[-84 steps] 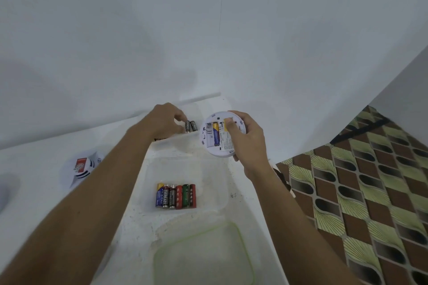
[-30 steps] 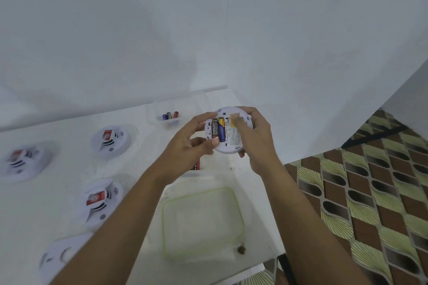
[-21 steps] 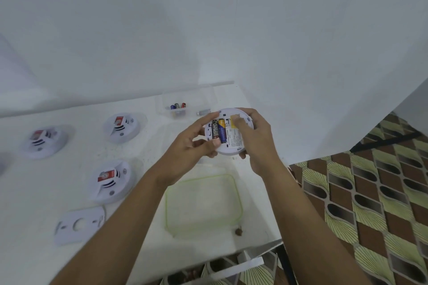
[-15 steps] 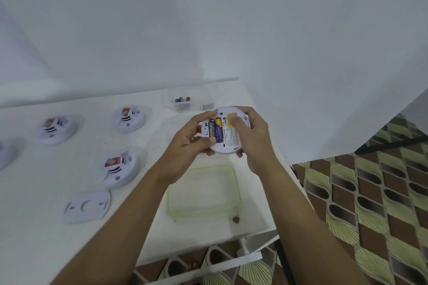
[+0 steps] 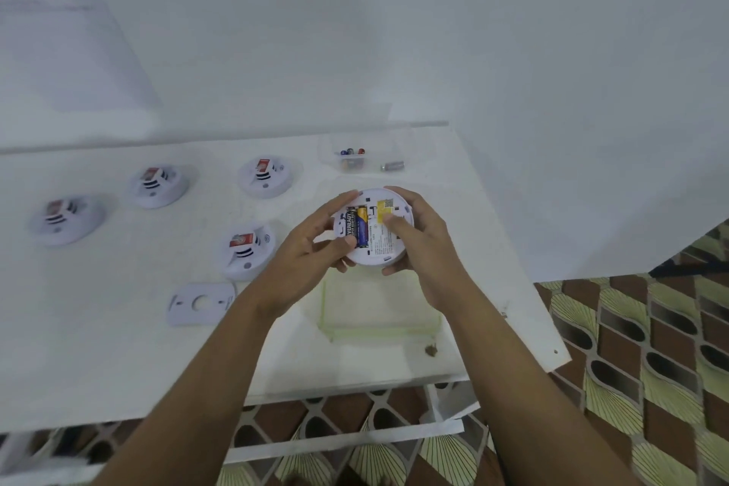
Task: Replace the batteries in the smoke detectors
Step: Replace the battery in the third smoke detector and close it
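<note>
Both my hands hold a round white smoke detector (image 5: 380, 249) above the white table (image 5: 118, 347), its back turned up to me. Two batteries (image 5: 357, 227), one black and one blue-and-yellow, lie side by side in its open compartment. My left hand (image 5: 311, 252) grips the left rim, thumb by the lower end of the batteries. My right hand (image 5: 424, 245) grips the right rim, thumb pressing on the label. A clear tub of batteries (image 5: 355, 160) stands at the back of the table.
Several more smoke detectors (image 5: 247, 251) lie face up on the table's left half, with a white mounting plate (image 5: 200, 304) in front of them. A clear green-edged lid (image 5: 378, 312) lies under my hands. The table's front edge is near; patterned floor lies to the right.
My left hand came from the battery tub to the detector, which now has two batteries in it. The view has pulled back and shows more of the table.
</note>
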{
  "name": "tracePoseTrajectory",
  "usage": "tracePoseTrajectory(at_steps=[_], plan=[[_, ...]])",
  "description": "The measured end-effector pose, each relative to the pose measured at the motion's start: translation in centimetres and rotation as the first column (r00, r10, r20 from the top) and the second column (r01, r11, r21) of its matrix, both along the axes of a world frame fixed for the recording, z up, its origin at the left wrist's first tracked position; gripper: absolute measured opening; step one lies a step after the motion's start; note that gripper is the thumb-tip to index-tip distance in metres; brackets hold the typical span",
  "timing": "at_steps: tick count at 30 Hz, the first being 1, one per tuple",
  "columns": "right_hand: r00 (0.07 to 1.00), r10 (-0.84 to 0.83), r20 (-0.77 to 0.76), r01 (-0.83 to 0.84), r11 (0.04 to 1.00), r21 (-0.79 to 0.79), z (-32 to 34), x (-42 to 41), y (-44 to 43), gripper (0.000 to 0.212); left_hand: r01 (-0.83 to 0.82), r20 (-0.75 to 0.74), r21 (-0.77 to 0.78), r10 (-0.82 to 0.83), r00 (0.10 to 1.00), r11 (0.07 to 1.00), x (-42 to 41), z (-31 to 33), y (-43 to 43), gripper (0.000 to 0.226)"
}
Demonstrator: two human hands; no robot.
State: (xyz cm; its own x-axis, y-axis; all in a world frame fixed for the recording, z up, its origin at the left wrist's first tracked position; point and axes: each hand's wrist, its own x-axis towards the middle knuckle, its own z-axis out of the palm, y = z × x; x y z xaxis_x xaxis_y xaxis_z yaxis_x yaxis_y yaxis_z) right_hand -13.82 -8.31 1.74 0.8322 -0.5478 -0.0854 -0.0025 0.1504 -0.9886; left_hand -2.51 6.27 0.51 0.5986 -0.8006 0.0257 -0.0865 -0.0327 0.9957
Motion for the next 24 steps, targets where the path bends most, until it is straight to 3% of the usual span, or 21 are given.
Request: tracePoseTrajectory(at_steps=[8, 10, 12, 14, 16, 18, 20, 24], plan=[[0.999, 0.026, -0.019, -0.026, 1.000, 0.007, -0.9, 2.8, 2.3, 0.031, -0.225, 0.171, 0.077, 0.210, 0.963, 0.971, 3.1, -0.2, 6.7, 0.024], [0.999, 0.025, -0.021, -0.024, 1.000, 0.018, -1.3, 3.7, 3.1, 0.031, -0.341, 0.271, 0.145, 0.294, 0.917, 0.929, 4.3, -0.8, 9.0, 0.016], [1.000, 0.018, -0.026, -0.018, 1.000, 0.020, -1.5, 4.7, 3.9, 0.032, -0.463, 0.414, 0.245, 0.340, 0.845, 0.852, 5.7, -1.6, 11.3, 0.021], [1.000, 0.016, -0.027, -0.016, 1.000, 0.019, -1.6, 5.7, 4.9, 0.033, -0.523, 0.533, 0.356, 0.292, 0.794, 0.774, 7.0, -2.3, 13.3, 0.020], [1.000, 0.016, -0.027, -0.015, 1.000, 0.022, -1.6, 6.7, 5.9, 0.032, -0.513, 0.543, 0.504, 0.207, 0.814, 0.695, 8.1, -2.8, 15.1, 0.016], [0.999, 0.012, -0.031, -0.012, 1.000, 0.026, -1.7, 7.4, 6.8, 0.033, -0.437, 0.508, 0.621, 0.091, 0.857, 0.651, 9.2, -3.1, 16.6, 0.060], [0.999, 0.011, -0.041, -0.010, 1.000, 0.020, -1.8, 8.1, 7.7, 0.032, -0.326, 0.462, 0.698, -0.053, 0.885, 0.638, 10.2, -3.6, 17.6, 0.090], [0.998, 0.013, -0.055, -0.012, 1.000, 0.016, -1.7, 9.4, 9.4, 0.032, -0.146, 0.391, 0.763, -0.268, 0.881, 0.630, 11.6, -3.8, 18.6, 0.093]])
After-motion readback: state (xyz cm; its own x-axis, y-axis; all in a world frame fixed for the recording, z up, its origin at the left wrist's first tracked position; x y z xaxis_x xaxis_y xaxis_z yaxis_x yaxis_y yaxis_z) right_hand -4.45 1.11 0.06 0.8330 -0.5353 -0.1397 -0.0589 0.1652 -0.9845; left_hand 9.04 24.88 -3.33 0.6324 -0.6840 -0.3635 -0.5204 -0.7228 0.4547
